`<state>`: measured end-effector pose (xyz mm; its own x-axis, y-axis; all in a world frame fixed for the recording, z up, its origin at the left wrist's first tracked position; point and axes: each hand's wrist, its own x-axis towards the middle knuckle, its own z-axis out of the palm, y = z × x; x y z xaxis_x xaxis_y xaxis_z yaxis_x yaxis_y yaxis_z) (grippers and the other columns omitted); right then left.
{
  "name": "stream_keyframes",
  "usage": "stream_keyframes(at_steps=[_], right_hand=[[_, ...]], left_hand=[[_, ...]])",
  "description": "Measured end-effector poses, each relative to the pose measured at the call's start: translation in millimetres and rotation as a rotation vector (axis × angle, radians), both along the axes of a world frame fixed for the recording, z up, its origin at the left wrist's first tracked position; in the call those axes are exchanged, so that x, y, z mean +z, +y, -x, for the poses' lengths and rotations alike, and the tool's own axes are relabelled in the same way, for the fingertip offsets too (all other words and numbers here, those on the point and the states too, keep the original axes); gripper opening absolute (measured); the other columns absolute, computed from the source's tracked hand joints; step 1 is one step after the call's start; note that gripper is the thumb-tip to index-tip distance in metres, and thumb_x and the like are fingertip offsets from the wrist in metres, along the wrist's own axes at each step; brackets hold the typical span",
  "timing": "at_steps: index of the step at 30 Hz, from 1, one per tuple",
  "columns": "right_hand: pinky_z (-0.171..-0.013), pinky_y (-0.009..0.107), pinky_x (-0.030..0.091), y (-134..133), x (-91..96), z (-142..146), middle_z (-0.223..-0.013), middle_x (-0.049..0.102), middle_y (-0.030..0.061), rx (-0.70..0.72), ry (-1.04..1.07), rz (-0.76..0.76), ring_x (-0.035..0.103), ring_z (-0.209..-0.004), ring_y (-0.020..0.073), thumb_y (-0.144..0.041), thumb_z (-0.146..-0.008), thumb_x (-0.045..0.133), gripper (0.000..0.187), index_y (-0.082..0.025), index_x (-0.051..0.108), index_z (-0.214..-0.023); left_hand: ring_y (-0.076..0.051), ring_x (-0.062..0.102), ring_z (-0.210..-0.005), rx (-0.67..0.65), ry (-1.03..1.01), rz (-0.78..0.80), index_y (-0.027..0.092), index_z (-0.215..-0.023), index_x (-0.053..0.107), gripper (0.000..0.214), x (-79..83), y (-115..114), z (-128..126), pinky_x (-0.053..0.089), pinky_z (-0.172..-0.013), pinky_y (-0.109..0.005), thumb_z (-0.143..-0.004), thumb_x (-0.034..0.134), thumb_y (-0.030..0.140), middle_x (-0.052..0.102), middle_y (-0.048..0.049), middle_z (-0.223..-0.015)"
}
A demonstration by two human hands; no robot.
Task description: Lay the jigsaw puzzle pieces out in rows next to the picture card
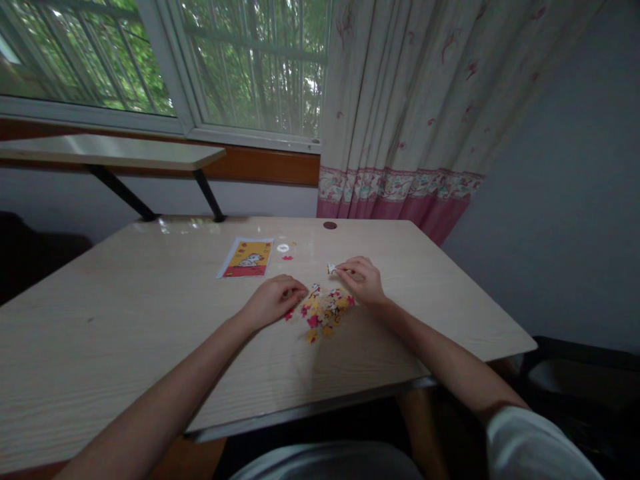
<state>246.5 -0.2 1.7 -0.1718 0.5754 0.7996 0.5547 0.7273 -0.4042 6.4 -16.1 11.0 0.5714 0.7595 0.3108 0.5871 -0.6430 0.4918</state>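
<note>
A heap of small yellow and red puzzle pieces [324,310] lies on the light wooden table [150,320] between my hands. My left hand [274,300] rests on the table at the heap's left edge, fingers curled down; what they hold, if anything, is hidden. My right hand [363,279] sits at the heap's right, its fingertips pinched on a small white puzzle piece [331,269]. A yellow and red picture card [247,257] lies flat farther back on the left.
Two tiny loose pieces [285,249] lie beside the card. A round cable hole [329,225] sits near the table's far edge. Behind are a folding shelf [110,152], a window and a flowered curtain [410,113]. A grey wall stands on the right.
</note>
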Motion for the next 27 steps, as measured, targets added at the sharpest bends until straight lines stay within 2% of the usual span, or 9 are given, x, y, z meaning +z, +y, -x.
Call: stream_keyframes(at_steps=[3,6,13,19,22,27], right_hand=[[-0.071,0.028,0.043,3,1.9,-1,-0.076,0.066,0.0032,0.015,0.034,0.079,0.056,-0.073,0.0138,-0.029,-0.078,0.062,0.011,-0.02,0.068,-0.078],[-0.065,0.026,0.043,18,5.5,1,-0.074,0.065,0.0033,0.046,0.056,0.18,0.055,-0.069,0.0126,-0.03,-0.078,0.061,0.013,-0.019,0.069,-0.079],[-0.057,0.023,0.039,98,3.5,21,-0.07,0.065,0.0021,0.0,0.054,0.386,0.05,-0.059,0.0101,-0.029,-0.074,0.061,0.015,-0.016,0.07,-0.077],[-0.06,0.021,0.039,154,-9.6,49,-0.075,0.067,0.0011,-0.046,-0.093,0.45,0.054,-0.065,0.0104,-0.032,-0.076,0.057,0.02,-0.018,0.07,-0.082],[-0.061,0.02,0.04,167,-20.4,58,-0.075,0.067,0.0011,-0.045,-0.131,0.483,0.057,-0.068,0.0113,-0.034,-0.075,0.059,0.02,-0.019,0.07,-0.081],[-0.064,0.022,0.041,171,-34.5,62,-0.073,0.068,0.0004,-0.074,-0.207,0.528,0.06,-0.07,0.0131,-0.033,-0.071,0.063,0.015,-0.021,0.07,-0.076]], left_hand=[[-0.016,0.057,-0.076,-0.005,0.006,-0.011,0.017,-0.091,0.066,0.023,-1.0,1,0,0.044,-0.069,-0.027,-0.085,0.046,0.027,0.065,-0.0063,-0.083],[-0.016,0.057,-0.076,-0.009,0.008,-0.02,0.017,-0.091,0.066,0.022,-2.5,1,1,0.044,-0.069,-0.027,-0.085,0.046,0.025,0.065,-0.0062,-0.083],[-0.016,0.058,-0.076,-0.008,-0.004,-0.04,0.017,-0.09,0.065,0.021,-2.8,1,1,0.044,-0.07,-0.027,-0.085,0.046,0.025,0.066,-0.006,-0.082],[-0.016,0.058,-0.077,0.016,-0.007,-0.04,0.017,-0.088,0.066,0.021,-1.4,0,3,0.044,-0.07,-0.027,-0.085,0.047,0.026,0.066,-0.006,-0.082],[-0.017,0.058,-0.077,0.019,0.001,-0.038,0.017,-0.088,0.066,0.021,-1.2,0,2,0.044,-0.071,-0.028,-0.085,0.047,0.026,0.066,-0.0061,-0.082],[-0.016,0.058,-0.077,0.023,-0.001,-0.034,0.017,-0.089,0.066,0.022,-1.6,-1,1,0.044,-0.071,-0.028,-0.085,0.046,0.026,0.066,-0.0064,-0.082]])
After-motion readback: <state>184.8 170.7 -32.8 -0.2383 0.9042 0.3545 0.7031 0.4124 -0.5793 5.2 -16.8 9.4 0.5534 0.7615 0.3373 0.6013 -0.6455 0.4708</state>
